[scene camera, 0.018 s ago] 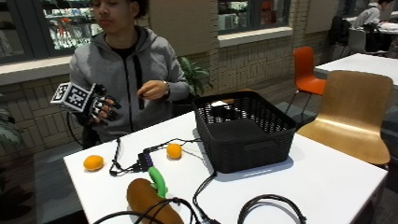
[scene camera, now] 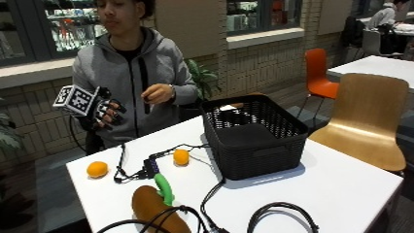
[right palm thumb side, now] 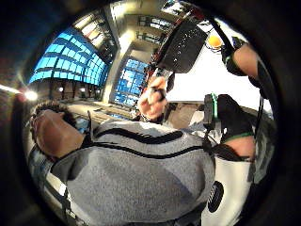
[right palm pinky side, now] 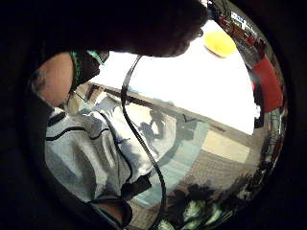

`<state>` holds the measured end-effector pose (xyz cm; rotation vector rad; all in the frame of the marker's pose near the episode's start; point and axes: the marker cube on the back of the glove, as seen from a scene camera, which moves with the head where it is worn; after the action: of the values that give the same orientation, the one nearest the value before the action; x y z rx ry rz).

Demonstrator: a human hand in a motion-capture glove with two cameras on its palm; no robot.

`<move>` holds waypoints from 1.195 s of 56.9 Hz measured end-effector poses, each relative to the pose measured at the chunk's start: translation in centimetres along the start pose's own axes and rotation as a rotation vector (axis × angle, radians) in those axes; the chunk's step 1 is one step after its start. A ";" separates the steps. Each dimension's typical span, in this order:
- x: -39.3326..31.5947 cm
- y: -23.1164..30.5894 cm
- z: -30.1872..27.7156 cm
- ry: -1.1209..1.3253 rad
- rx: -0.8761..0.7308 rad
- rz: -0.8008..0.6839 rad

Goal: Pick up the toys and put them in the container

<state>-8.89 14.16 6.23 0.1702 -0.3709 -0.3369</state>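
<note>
Toys (scene camera: 97, 169) on table; right hand (scene camera: 107, 112) raised, fingers relaxed, empty.

2 toy oranges (scene camera: 97, 169) (scene camera: 181, 157) lie on the table (scene camera: 336, 194) below the gloved fingers (scene camera: 113, 112), basket (scene camera: 254, 134) beyond.

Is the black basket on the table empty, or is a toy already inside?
It looks empty: the black basket shows only bare mesh inside, though its near inner corner is hidden.

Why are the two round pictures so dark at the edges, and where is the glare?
Palm views: wide lenses bend the scene inside dark rims; the white table glares beside an orange ball. Outside view: even light, the black plastic basket casting a faint shadow.
</note>
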 end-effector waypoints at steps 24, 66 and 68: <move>-6.8 3.2 2.9 -0.005 0.003 -0.136; 11.8 -5.1 -1.5 0.293 -0.050 0.502; 12.3 -5.1 -1.4 0.289 -0.087 0.491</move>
<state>0.94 5.21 7.83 0.0372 -0.1025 0.1571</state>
